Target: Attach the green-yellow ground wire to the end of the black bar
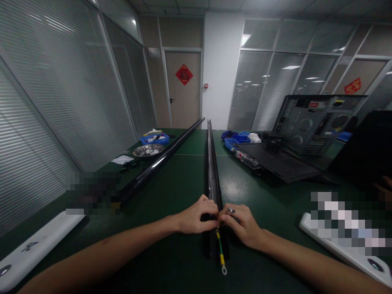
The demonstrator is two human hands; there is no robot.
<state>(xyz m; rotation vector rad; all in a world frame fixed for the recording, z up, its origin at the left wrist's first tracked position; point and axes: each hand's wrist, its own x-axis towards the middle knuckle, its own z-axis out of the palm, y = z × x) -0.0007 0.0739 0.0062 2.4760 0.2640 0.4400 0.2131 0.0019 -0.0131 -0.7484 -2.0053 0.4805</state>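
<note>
A long dark metal rail runs away from me down the middle of the green table. My left hand is closed at the rail's near end, thumb and fingertips pressed in from the left. From the right, my right hand, with a ring on one finger, pinches at the same spot, its fingertips meeting those of my left hand. What lies between the fingertips is too small to make out. Just below them hangs a short yellow-green wire with a ring terminal at its lower end.
Another dark rail lies diagonally on the left, near a metal dish and a blue basket. At right are blue bins, a black panel and an open computer case. White devices stand at both near sides.
</note>
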